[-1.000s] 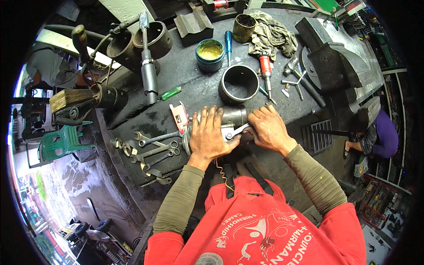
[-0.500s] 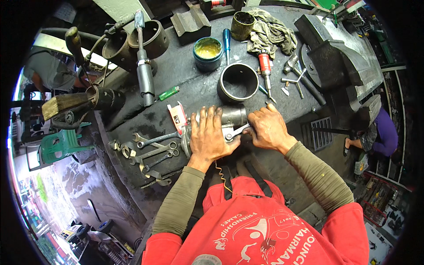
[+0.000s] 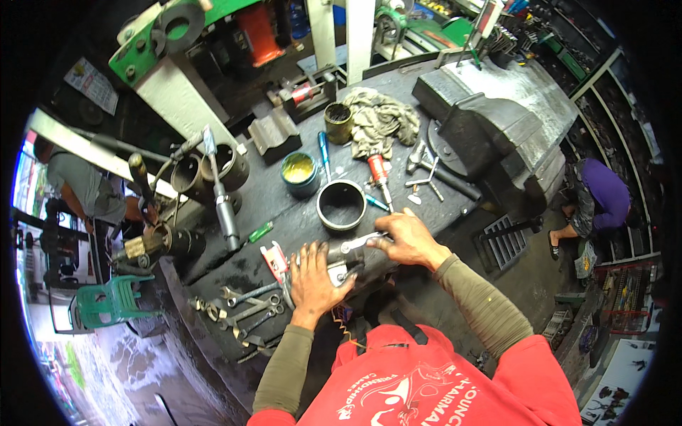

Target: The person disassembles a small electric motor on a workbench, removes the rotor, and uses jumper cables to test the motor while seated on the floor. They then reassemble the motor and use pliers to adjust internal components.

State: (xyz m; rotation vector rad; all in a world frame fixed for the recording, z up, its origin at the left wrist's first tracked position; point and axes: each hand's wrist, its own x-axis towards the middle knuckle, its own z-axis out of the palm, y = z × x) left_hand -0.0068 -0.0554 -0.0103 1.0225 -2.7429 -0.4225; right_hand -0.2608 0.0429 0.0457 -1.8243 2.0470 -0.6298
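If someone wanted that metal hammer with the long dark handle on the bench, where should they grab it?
Probably the free end of the handle, coming from the person's right, near side: the dark-handled metal hammer lies with its long, straight handle slanting that way, while a silver three-armed metal tool lies close beside its head end.

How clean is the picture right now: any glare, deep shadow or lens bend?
Head view: daylight washes out the far left edge, beyond the green chair; glare whitens the top of the big vise; the inside of the metal ring is dark; fisheye bends outer lines and blackens the corners; the right hand and the wrench it holds read clearly enough.
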